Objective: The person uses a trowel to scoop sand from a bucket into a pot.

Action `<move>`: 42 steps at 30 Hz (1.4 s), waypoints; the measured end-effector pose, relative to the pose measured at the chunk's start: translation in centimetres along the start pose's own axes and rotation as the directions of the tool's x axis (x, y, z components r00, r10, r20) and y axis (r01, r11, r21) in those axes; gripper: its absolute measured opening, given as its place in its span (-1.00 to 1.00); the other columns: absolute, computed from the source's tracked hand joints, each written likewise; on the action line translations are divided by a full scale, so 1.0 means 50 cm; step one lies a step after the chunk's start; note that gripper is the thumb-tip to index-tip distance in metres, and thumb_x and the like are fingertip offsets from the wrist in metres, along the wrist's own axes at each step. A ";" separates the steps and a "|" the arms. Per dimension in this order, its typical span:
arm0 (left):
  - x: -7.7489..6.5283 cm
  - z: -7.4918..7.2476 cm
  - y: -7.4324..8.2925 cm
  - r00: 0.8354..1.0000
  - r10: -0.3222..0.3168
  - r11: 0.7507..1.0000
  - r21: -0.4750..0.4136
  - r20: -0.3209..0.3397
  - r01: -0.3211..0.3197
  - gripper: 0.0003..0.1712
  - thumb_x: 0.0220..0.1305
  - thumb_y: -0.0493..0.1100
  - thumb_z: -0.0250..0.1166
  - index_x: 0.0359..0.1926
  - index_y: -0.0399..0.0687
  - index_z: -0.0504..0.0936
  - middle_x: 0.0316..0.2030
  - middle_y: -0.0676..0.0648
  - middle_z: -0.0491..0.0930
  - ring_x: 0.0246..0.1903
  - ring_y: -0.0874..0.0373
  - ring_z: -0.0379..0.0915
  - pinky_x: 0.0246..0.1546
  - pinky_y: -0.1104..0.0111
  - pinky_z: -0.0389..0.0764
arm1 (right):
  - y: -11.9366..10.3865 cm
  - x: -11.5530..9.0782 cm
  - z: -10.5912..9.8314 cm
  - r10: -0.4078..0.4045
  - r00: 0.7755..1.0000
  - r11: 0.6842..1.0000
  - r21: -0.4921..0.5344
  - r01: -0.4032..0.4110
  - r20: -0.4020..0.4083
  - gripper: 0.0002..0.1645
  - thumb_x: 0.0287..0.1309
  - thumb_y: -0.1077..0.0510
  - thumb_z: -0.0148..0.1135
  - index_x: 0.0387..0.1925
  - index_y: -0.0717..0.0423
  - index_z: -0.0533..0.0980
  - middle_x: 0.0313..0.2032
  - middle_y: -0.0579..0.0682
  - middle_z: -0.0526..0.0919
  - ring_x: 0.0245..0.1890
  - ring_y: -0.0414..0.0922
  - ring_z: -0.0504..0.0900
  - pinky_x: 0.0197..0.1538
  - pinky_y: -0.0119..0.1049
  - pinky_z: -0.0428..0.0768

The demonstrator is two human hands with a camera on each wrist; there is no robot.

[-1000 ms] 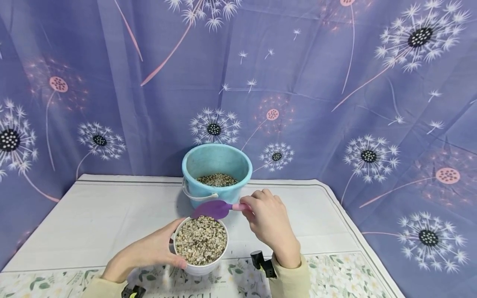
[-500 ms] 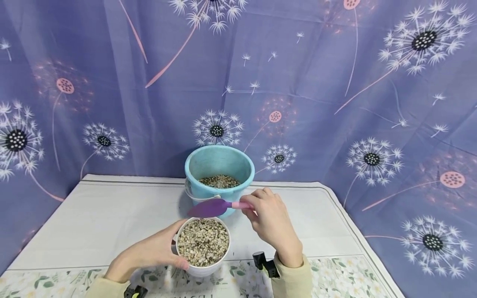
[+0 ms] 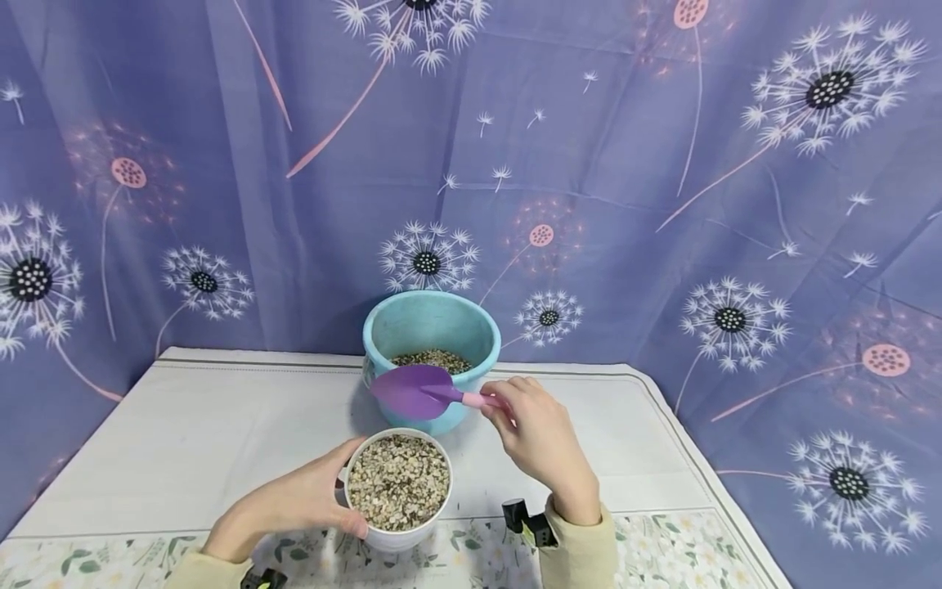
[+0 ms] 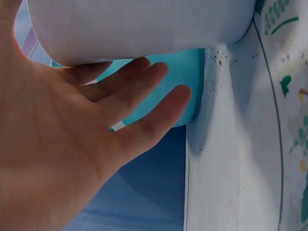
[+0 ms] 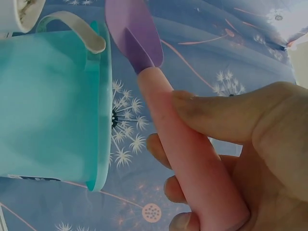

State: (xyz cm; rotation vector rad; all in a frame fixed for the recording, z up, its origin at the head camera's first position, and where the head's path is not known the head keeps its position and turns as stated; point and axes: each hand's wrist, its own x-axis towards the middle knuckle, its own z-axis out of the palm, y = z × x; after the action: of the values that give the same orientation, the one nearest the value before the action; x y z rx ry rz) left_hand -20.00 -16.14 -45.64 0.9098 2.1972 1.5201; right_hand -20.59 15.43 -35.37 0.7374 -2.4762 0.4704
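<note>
My left hand (image 3: 305, 499) grips a white pot (image 3: 397, 540) by its side, thumb on the near wall and fingers round the far one. A grainy beige-and-dark potting mix (image 3: 400, 481) fills it nearly to the rim. In the left wrist view several fingers (image 4: 137, 96) spread along the pot's wall (image 4: 139, 29). My right hand (image 3: 540, 433) holds a small trowel by its pink handle (image 5: 187, 149), fingers and thumb wrapped round it. Its purple blade (image 3: 415, 393) overlaps the front rim of a light-blue bucket (image 3: 379, 335) in the head view, beyond the pot.
The bucket stands at the table's back, with more grainy mix (image 3: 434, 360) low inside and a white handle (image 5: 72, 26) hanging at its side. A white cloth (image 3: 243, 433) with a floral front strip covers the table. Behind hangs a blue dandelion-print curtain (image 3: 316, 229).
The trowel's blade has lifted from the pot's far rim and moved back towards the bucket, turning its face more to view. The left hand and pot stay nearly in place.
</note>
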 end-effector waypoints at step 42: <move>0.182 -0.188 0.034 0.842 -0.162 0.934 0.196 -0.514 0.299 -0.26 0.43 0.35 -0.07 0.26 -0.14 0.43 0.03 -0.22 0.56 -0.14 0.00 0.60 -0.19 0.14 0.59 | 0.102 0.162 0.006 0.079 0.980 0.975 -0.217 -0.038 0.183 -0.85 0.38 0.09 0.15 -0.28 0.03 0.58 -0.51 -0.05 0.51 -0.58 -0.08 0.47 -0.59 -0.20 0.45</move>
State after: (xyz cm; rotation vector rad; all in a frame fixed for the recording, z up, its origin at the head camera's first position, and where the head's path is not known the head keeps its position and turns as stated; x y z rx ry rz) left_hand -31.72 -16.48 -39.63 0.3066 2.8078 1.4746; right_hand -29.55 16.04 -32.00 0.6496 -2.6796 0.1558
